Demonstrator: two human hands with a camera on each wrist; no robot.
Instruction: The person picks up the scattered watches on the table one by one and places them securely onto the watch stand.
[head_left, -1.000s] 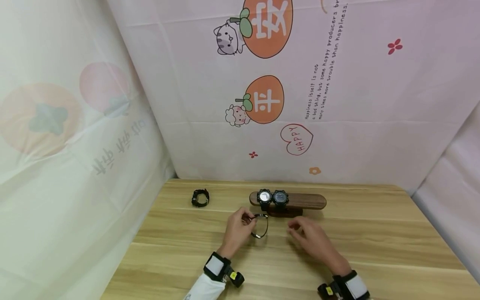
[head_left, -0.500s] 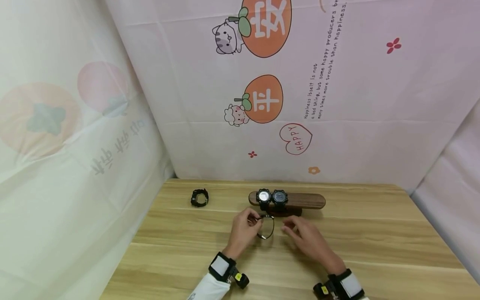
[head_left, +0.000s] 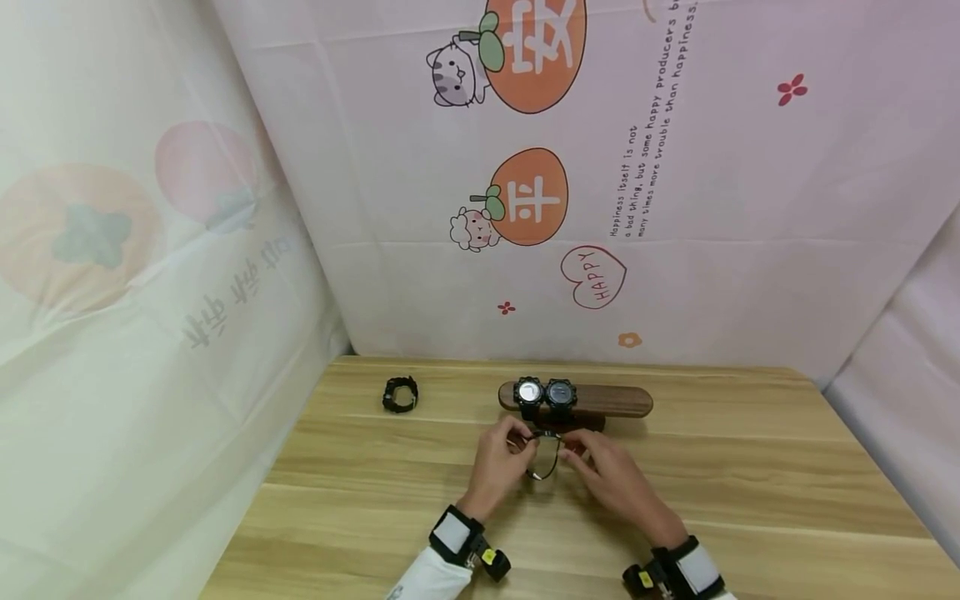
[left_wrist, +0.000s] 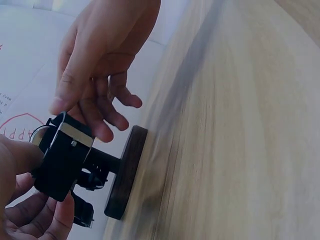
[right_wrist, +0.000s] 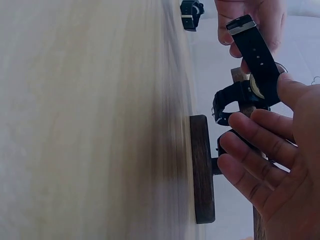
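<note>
The step in hand appears to be two-handed handling of a black watch [right_wrist: 258, 55], which is above the table [head_left: 337, 508], just before the wooden stand [head_left: 618, 401]. The left hand [head_left: 498, 458] pinches it; the right hand [head_left: 611, 475] touches it with loose fingers (not a firm hold). Next move probably calls for surer right-hand grip.
</note>
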